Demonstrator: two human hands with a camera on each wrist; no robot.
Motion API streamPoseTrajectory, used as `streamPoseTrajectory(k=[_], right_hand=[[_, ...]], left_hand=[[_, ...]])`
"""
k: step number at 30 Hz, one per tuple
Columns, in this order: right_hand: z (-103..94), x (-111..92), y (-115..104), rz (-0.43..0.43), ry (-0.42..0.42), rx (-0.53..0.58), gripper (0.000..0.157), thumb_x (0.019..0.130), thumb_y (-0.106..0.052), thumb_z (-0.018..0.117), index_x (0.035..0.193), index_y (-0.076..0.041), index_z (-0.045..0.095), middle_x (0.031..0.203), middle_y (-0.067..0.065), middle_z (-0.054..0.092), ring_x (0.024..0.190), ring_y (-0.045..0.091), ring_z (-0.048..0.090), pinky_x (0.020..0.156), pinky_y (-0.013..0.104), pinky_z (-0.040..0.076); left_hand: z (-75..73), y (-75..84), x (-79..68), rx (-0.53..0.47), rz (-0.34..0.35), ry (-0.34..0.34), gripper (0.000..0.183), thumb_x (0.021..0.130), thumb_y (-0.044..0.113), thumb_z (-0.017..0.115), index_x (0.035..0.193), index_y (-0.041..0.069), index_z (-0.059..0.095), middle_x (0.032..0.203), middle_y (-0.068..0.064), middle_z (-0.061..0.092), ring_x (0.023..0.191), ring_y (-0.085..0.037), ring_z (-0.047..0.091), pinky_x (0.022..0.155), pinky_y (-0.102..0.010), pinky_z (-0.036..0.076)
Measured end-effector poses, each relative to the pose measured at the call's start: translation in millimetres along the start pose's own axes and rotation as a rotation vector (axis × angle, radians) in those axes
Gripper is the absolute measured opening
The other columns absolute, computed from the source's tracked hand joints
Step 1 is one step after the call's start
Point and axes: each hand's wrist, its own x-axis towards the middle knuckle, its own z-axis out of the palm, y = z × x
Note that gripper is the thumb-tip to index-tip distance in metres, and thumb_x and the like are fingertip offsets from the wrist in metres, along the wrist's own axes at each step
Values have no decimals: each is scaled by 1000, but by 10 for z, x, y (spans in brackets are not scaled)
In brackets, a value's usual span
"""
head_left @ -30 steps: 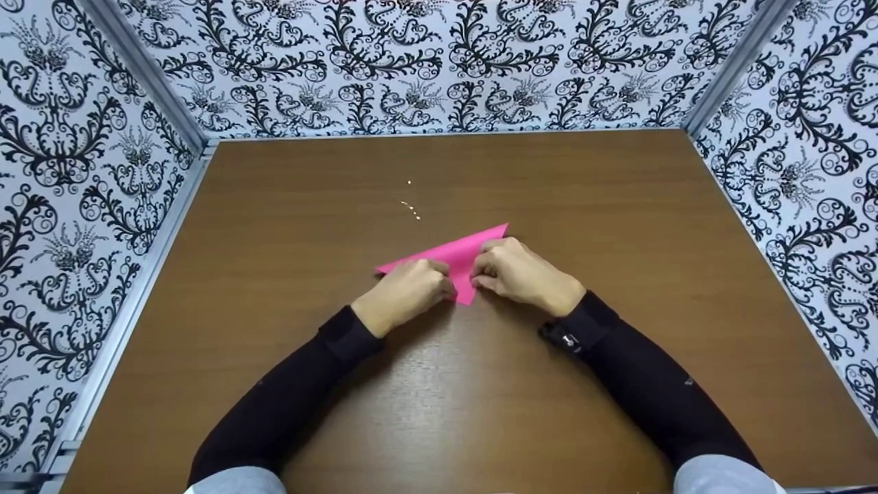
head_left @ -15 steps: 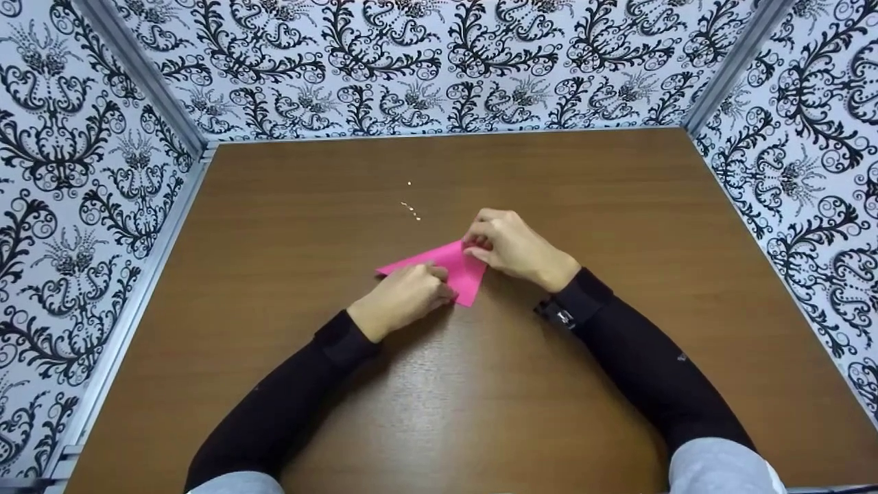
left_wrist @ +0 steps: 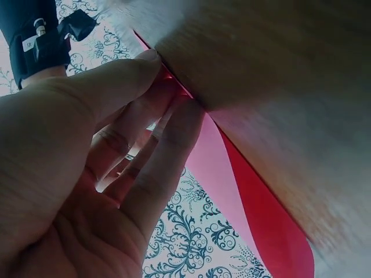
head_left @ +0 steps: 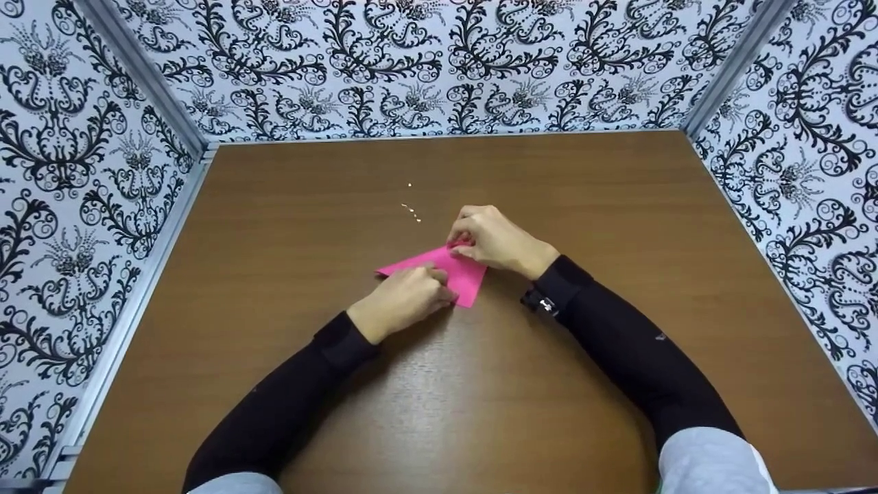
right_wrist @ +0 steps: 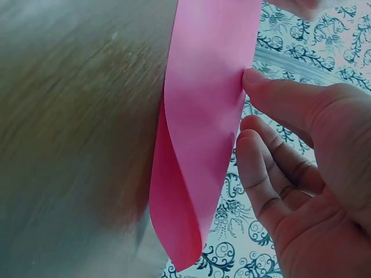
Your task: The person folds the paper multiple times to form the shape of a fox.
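Note:
A pink sheet of paper (head_left: 469, 280) lies partly folded in the middle of the table. My left hand (head_left: 406, 295) holds it near the front left edge, thumb and fingertips meeting at the paper in the left wrist view. At the far edge, my right hand (head_left: 499, 239) pinches the paper and holds its far right part folded over. The right wrist view shows the paper (right_wrist: 208, 98) curling into a loose fold, with the right thumb (right_wrist: 272, 92) against its edge. The far right corner is hidden under the right fingers.
The brown wooden table (head_left: 274, 206) carries several small pale specks (head_left: 411, 210) beyond the paper. Patterned black and white panels (head_left: 411, 68) stand at the back and both sides. Metal posts (head_left: 147, 75) mark the corners.
My right hand moved from the paper's right side up to its far edge, then left, taking the far right corner over. The left hand stayed almost in place.

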Motion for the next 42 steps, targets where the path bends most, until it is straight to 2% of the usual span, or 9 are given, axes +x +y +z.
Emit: streamPoseTrajectory(k=[5,11,21,28,35,42], right_hand=[[44,68,27,-24,-23,-17,12,101,-10,92,110,-3,89,107,17,82,100,34,81,93,45,71],[85,126,58,17,-56,-2,11,102,-10,90,111,-4,90,109,17,83,102,34,81,94,44,71],[134,185,114,65,-57,31,8,102,-9,89,109,-5,91,107,17,83,99,33,81,89,43,71],[166,223,155,91,-61,26,6,103,-11,89,107,-8,92,105,16,83,98,33,80,89,44,70],[170,272,166,90,-66,-14,7,102,-13,91,100,-6,90,100,16,83,97,35,79,89,47,69],[132,327,131,171,-113,-48,5,103,-12,89,103,-8,91,102,13,88,99,33,83,92,46,71]], left_hand=[[21,-19,-5,9,13,-7,7,106,10,85,104,12,92,94,-7,80,83,-22,75,77,-38,66],[16,-19,-7,0,18,4,6,105,9,86,103,12,92,92,-7,78,82,-23,73,76,-40,66],[28,-19,-3,15,27,10,8,105,11,85,100,12,91,89,-7,77,85,-27,73,76,-41,65],[16,-7,-1,18,16,17,9,106,10,85,101,13,92,90,-6,78,85,-25,72,76,-39,66],[12,7,-16,32,-4,19,12,107,10,84,99,15,92,85,-5,73,82,-23,66,72,-36,62],[11,9,-15,17,-14,21,11,107,12,85,99,14,92,86,-6,72,83,-23,67,73,-37,64]])
